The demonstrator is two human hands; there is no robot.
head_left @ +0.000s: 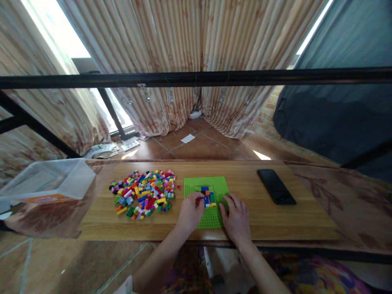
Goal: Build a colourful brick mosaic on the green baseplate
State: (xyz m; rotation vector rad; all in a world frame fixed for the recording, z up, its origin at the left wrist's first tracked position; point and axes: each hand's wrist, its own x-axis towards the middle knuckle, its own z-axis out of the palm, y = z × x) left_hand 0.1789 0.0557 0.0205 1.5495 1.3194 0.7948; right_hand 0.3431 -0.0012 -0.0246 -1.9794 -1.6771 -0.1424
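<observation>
A green studded baseplate [191,182] lies on the wooden board in front of me. On it sits a low patch of blue, orange, yellow and green toy bricks [210,197]. My left hand [190,211] is at the left side of this patch, with thumb and fingertips pinched together. A bit of red shows at the pinch, seemingly a small brick, mostly hidden by the fingers. My right hand [236,217] rests at the plate's right edge, fingers apart and holding nothing, the fingertips touching the plate.
Left of the plate spreads a pile of loose toy bricks [143,194] in many colours. A black phone [276,187] lies on the wooden board [306,220] at right. A translucent plastic bin [58,175] stands at far left. A black metal bar [196,79] crosses beyond the board.
</observation>
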